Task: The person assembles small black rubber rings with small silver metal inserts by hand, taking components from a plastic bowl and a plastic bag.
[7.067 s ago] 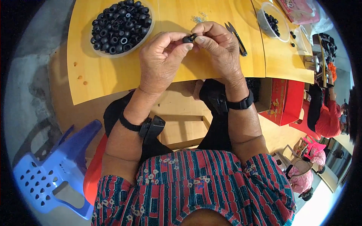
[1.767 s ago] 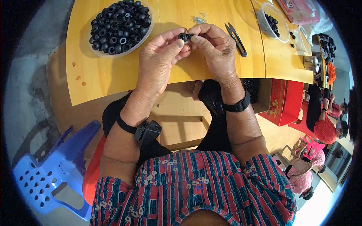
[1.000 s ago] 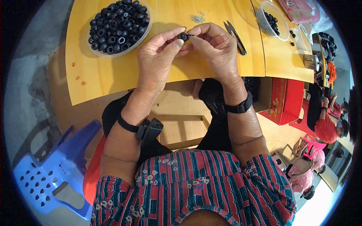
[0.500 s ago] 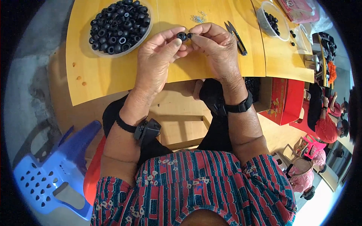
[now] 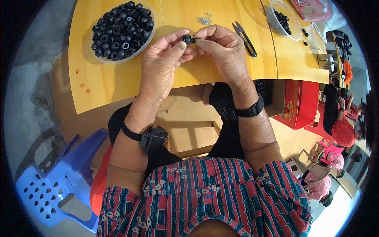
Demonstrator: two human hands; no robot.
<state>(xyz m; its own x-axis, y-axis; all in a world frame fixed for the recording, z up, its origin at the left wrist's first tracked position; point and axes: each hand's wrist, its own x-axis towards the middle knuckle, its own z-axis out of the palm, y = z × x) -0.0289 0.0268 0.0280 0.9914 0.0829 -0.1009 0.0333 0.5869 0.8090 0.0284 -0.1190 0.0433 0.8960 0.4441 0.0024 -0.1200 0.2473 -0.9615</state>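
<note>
Two tables' worth of yellow boarding, or one top with seams, spread before the person; which, I cannot tell. On this top [image 5: 110, 89] a clear tub [image 5: 153, 29] heaped with black caps stands at the left, silvery bits [image 5: 205, 18] lie scattered near the far middle, and snips [image 5: 245, 38] lie slightly open beyond the right hand [image 5: 225, 49]. Farther right are a second tub [image 5: 273, 20] with small black pieces and a metal cup [image 5: 326, 62] near the edge. A red box [image 5: 303, 106] sits below the top, a blue chair [image 5: 43, 193] at the left, and co-workers [image 5: 342, 130] at the far right.

The held cap [image 5: 186, 38] shows its dark round opening roughly toward the camera. With a smaller dark part [image 5: 193, 40] just to its right, it makes a short line running about left to right.

The left hand [image 5: 160, 65] pinches the cap between thumb and fingers, the cap at the very tips, above the tabletop. The right hand's thumb and forefinger close on the smaller part, between the two hands; its far end is hidden.
</note>
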